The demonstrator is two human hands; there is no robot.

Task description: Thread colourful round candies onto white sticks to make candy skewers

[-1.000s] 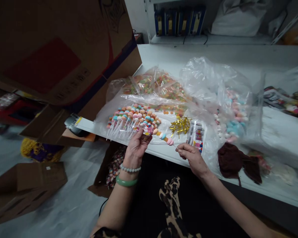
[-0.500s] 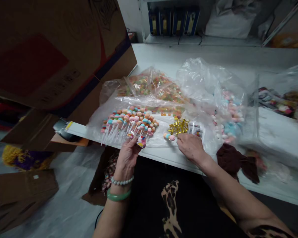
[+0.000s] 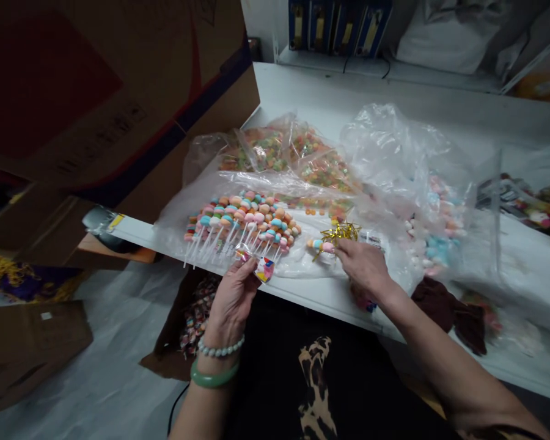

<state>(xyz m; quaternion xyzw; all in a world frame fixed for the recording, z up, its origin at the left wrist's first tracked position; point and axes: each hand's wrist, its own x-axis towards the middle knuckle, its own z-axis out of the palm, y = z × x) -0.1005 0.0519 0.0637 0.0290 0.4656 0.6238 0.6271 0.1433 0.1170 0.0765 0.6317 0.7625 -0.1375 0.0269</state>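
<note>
A: Pastel candy skewers [image 3: 242, 221] lie fanned on clear plastic near the front edge of the white desk [image 3: 311, 91], sticks pointing toward the person.

B: And the left hand [image 3: 231, 299]?

A: At about 6 o'clock from that pile, its grip is pinched on a small clear sleeve with a printed label [image 3: 262, 267], held just over the desk edge. A bead bracelet and a green bangle sit on the wrist.

B: The right hand [image 3: 364, 266]?

A: At 3 o'clock from the skewers, palm down on the plastic. Its fingertips hold one loose skewer [image 3: 321, 245], whose pink and blue candy end sticks out toward 9 o'clock. How tightly the fingers close on it, I cannot tell.

B: Anything just beside it?

A: A bunch of gold twist ties [image 3: 340, 231], touching or nearly touching the fingers at 12 o'clock. Farther back, bags of orange and green candy [image 3: 297, 153]; at 3 o'clock, a bag of pink and blue sweets [image 3: 435, 220]. A dark red cloth [image 3: 440, 302] lies at 4 o'clock, and a big cardboard box [image 3: 119, 91] stands at 10 o'clock.
</note>
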